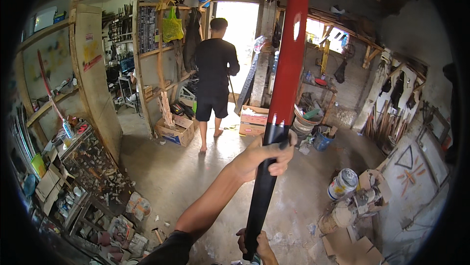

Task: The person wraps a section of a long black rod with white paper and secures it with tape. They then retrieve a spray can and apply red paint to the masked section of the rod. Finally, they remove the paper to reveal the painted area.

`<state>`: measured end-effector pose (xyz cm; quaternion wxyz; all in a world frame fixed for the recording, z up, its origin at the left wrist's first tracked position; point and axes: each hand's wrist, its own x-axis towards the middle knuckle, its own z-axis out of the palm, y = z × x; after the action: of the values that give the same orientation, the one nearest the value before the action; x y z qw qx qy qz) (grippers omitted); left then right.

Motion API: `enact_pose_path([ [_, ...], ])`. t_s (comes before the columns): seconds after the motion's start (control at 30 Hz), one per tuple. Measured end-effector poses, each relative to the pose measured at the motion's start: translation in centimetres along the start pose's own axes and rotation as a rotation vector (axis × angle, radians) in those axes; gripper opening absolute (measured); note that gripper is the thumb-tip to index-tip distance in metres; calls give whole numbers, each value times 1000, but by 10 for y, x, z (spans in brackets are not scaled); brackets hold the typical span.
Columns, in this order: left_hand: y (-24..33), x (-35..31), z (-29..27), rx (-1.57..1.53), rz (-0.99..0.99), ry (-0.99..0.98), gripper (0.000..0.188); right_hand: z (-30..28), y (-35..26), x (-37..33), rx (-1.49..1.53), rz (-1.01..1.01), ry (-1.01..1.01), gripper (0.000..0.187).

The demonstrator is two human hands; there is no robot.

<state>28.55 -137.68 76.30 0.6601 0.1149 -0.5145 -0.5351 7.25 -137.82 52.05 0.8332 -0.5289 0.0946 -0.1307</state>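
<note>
A long, glossy tube (286, 69), red on its upper part and black below, rises at a slant in front of me and runs out past the top edge. My left hand (262, 158) is wrapped around the black part, just under the red, and a dark smudge shows on its thumb. Lower down, my right hand (265, 247) closes round the tube's black bottom end. What lies beneath that end is mostly hidden.
A person in black (215, 64) walks toward the bright doorway. Cardboard boxes (182, 133) stand on the floor near them. At right are a white bucket (343, 183) and cardboard scraps (360, 253). A cluttered bench (93, 160) lines the left side.
</note>
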Motion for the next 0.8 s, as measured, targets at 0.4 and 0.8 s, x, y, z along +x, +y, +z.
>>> enact_pose_path([
  [0.4,-70,157,-30,818,369,641,22,-171,-92,107,-167,-304,-14,78],
  [0.8,-88,228,-39,852,350,712,33,-214,-125,136,-158,-190,-11,93],
])
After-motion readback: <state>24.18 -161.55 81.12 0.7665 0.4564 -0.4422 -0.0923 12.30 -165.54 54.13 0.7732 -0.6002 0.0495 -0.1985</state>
